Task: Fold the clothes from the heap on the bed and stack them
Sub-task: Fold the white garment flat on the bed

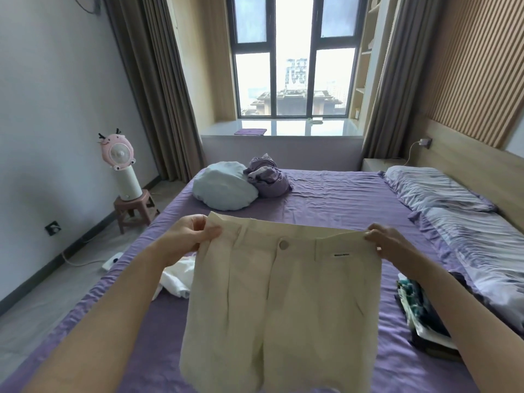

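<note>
Purple bed (326,199) below; both hands, left (188,236) and right (390,242), pinch the shorts' (283,302) waistband (stack (422,316) at three o'clock); next, halve them lengthwise.

Cream shorts (283,302) held up over purple bed (340,194), left hand (190,236) pinching waistband at nine o'clock, right hand (388,242) at three o'clock

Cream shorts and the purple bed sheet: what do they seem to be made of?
Cream shorts: looks like matte woven cotton or linen, holding pressed pleats, with a plastic-looking button. Purple bed sheet: thin, smooth fabric with fine wrinkles and a slight sheen, possibly cotton or a blend.
</note>
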`<state>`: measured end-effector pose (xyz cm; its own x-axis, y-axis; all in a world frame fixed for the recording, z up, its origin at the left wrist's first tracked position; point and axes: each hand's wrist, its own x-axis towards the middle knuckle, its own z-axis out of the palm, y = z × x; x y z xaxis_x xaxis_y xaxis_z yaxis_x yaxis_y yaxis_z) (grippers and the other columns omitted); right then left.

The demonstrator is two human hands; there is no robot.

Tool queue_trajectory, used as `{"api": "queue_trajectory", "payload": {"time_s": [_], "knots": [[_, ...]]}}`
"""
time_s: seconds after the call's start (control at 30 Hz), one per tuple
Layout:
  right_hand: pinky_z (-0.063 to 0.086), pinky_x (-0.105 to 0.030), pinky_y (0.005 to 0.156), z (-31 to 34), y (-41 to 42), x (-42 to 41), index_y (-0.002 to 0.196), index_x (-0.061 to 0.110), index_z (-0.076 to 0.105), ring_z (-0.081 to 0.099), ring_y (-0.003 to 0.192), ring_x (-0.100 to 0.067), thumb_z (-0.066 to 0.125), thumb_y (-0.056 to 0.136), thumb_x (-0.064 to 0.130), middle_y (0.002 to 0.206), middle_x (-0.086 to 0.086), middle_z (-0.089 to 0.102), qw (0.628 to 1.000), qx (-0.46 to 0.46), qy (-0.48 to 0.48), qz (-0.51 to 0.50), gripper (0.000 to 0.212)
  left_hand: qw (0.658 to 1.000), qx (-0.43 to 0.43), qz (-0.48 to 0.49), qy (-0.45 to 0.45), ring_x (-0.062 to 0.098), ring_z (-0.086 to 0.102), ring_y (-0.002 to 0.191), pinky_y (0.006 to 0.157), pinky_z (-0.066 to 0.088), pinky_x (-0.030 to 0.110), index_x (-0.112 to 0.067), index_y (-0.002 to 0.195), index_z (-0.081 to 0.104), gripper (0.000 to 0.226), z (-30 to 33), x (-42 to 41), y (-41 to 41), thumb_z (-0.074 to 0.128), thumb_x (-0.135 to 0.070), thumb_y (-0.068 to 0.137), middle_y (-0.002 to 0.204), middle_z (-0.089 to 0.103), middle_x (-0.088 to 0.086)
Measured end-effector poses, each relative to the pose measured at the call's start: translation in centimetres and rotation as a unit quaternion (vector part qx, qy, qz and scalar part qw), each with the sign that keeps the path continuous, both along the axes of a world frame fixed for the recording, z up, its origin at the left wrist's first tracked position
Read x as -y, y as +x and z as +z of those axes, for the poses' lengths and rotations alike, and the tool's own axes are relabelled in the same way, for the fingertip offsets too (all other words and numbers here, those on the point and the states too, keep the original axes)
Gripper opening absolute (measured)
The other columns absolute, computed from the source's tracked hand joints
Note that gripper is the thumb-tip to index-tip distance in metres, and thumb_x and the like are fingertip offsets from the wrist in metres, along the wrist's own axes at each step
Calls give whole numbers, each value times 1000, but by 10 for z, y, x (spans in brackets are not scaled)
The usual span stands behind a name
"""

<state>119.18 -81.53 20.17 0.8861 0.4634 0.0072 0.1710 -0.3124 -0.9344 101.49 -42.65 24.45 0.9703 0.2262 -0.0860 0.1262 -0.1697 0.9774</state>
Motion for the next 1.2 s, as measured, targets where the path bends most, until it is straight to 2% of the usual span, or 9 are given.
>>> {"api": "queue_trajectory", "payload": {"time_s": [0.1, 0.23, 0.37, 0.43, 0.5, 0.67, 0.87, 1.0, 1.2], "knots": [[31, -19, 50, -3, -5, -7, 72, 16, 46, 40, 54, -7, 75, 80, 30, 62, 6, 42, 978, 127, -164, 39, 34, 998, -7, 8, 63, 15, 60, 76, 63, 50, 25, -6, 96, 61, 20, -8, 4, -2, 72, -17, 83, 86, 64, 6], [31, -19, 56, -5, -6, -9, 69, 25, 48, 38, 59, -7, 76, 78, 25, 62, 6, 42, 954, 224, -196, 36, 30, 997, -25, -39, 53, 17, 67, 83, 68, 55, 24, -4, 104, 65, 32, -15, 0, -5, 73, -25, 81, 95, 71, 10], [39, -21, 67, 2, -7, -5, 75, 24, 64, 50, 69, -8, 76, 77, 14, 76, -7, 59, 976, 145, -147, 70, 16, 996, -47, -53, 50, 21, 69, 90, 74, 57, 24, -11, 95, 74, 28, -12, -9, -8, 74, -32, 76, 100, 73, 11], [44, -14, 64, 9, -6, -1, 75, 16, 64, 54, 65, -4, 72, 79, 6, 74, -6, 58, 991, 76, -74, 87, 14, 998, -32, -37, 33, 21, 70, 94, 72, 56, 23, -15, 95, 75, 27, -13, -11, -7, 76, -31, 73, 102, 74, 8], [53, -20, 64, 12, -4, 4, 81, 9, 60, 61, 67, -7, 64, 85, 3, 75, -7, 60, 996, -7, -10, 93, 8, 1000, -20, -9, 13, 18, 71, 90, 66, 55, 20, -17, 95, 75, 28, -14, -10, -6, 78, -31, 71, 100, 74, 6], [51, -24, 48, 13, -6, -12, 85, 11, 52, 56, 58, -13, 58, 92, 8, 69, -8, 58, 998, 50, -48, -13, 10, 992, -3, 121, 31, 13, 71, 76, 59, 54, 22, -14, 95, 69, 27, -19, 9, 10, 79, -30, 76, 88, 75, 1], [53, -27, 46, 10, -21, -37, 114, 7, 54, 58, 65, -21, 54, 92, 2, 88, -11, 58, 989, -116, 65, -63, 22, 979, 12, 198, -36, 16, 62, 67, 53, 49, 22, -6, 85, 66, 13, -33, 40, 27, 72, -17, 85, 76, 68, 4], [54, -28, 46, 10, -43, -62, 109, 3, 55, 60, 64, -21, 57, 91, 3, 89, -14, 57, 974, -163, 142, -72, 17, 979, 48, 197, -38, 19, 55, 72, 67, 44, 32, -6, 76, 67, 19, -43, 71, 31, 68, -21, 88, 77, 65, 9], [56, -33, 52, 5, -80, -98, 88, 1, 55, 67, 61, -18, 67, 85, 7, 76, -13, 64, 953, -206, 214, -55, 13, 989, 68, 131, -29, 16, 42, 64, 59, 35, 32, 6, 79, 66, 39, -51, 111, 31, 59, -30, 94, 66, 51, 6]]}}
